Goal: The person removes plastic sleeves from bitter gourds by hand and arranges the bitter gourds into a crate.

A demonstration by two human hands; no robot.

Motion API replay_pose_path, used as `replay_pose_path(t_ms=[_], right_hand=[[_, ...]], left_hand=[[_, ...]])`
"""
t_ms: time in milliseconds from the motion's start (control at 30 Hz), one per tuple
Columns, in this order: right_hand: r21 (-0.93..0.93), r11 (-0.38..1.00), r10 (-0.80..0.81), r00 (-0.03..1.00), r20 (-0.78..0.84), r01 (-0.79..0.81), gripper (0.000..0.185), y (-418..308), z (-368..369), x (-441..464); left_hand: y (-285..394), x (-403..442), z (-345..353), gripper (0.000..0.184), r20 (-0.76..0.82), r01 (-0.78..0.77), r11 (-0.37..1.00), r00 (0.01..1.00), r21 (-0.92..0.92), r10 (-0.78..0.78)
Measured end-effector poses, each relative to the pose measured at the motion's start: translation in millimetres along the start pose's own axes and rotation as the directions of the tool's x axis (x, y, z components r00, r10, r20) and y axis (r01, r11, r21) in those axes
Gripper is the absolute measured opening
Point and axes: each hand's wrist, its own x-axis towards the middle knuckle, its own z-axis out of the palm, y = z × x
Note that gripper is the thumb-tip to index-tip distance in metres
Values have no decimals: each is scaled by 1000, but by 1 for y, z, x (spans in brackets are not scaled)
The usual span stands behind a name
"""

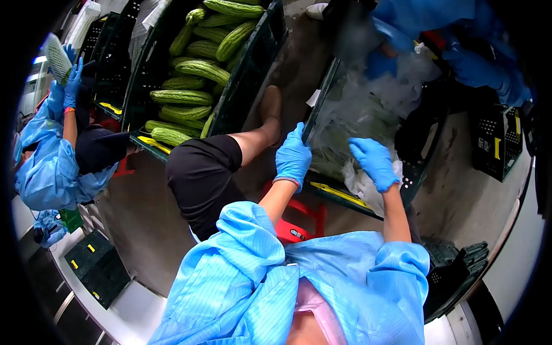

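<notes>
Fingers (296, 138) — L hand (293, 158) curled by crate (345, 200) rim | R hand (376, 164) part-bent nr plastic (368, 187) | both holds unclear

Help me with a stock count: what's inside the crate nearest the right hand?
Crumpled translucent plastic lies inside the crate, with blurry greenish shapes showing through it. The plastic hides what those shapes are and anything deeper.

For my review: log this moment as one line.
left hand: at crate with plastic film | right hand: over same crate | gourds: in neighbouring crate
</notes>
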Motion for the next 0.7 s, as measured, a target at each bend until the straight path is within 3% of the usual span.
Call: replay_pose_path(t_ms=[33,100,167,233,267,500,567,600,667,700], right_hand=[[62,997,-45,999,12,45,30,-6,13,10],[57,998,-34,957,289,19,31,-10,58,29],[48,996,-86,938,335,75,32,-10,111,32],[-80,980,-110,832,544,182,34,-23,136,45],[22,992,-117,862,494,122,35,-21,147,42],[-18,996,-68,856,512,90,40,10,189,48],[-50,990,-94,895,436,129,43,16,210,50],[94,994,-73,974,216,54,45,24,232,49],[289,935,-222,975,21,207,53,4,213,55],[228,951,-230,971,68,209,57,28,258,64]], left_hand=[[0,0,-1,44,8,4,1000,1000,6,-4],[1,1,0,45,20,7,1000,1000,16,-7],[-2,-3,1,46,9,4,1000,1000,17,-4],[-3,-1,2,47,7,8,1000,1000,17,-8],[-1,-1,1,47,13,15,1000,1000,15,-15],[3,-1,0,46,-10,10,1000,1000,2,-10],[3,-2,2,46,-33,2,1000,999,-7,-2],[3,-3,2,42,-33,8,1000,999,-16,-8],[4,-4,0,40,-35,12,1000,999,-23,-13],[6,-5,-2,40,-31,6,1000,999,-28,-7]])
